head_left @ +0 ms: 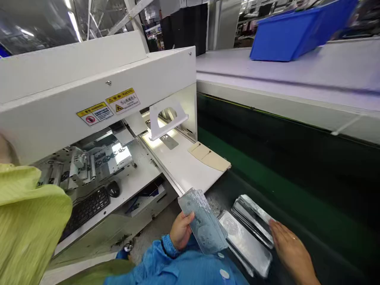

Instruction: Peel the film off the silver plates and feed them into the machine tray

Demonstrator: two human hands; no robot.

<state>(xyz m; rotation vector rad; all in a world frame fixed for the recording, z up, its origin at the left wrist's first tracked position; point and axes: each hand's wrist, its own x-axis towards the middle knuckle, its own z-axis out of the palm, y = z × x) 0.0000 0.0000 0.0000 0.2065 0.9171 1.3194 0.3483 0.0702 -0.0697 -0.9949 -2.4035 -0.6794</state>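
My left hand [181, 230] grips a small stack of thin rectangular panels [204, 223], bluish grey and smudged, with the thumb on top. The panels are tilted in front of my blue jacket. At the lower right, my right hand [292, 251] has its fingers stretched out together, fingertips at the far end of a second stack of thin panels [253, 219]. Whether it grips any of them I cannot tell; its thumb is hidden. Between the hands lies another shiny, film-like panel stack [245, 241]. These stacks rest on the dark green belt.
A white machine [97, 87] with warning labels stands at left; its white conveyor [190, 166] carries a grey panel [169, 141] and ends at a beige plate [209, 156]. A keyboard [89, 209], a mouse [113, 189], a blue bin [285, 35] and another person's yellow-green sleeve [29, 221] are in view.
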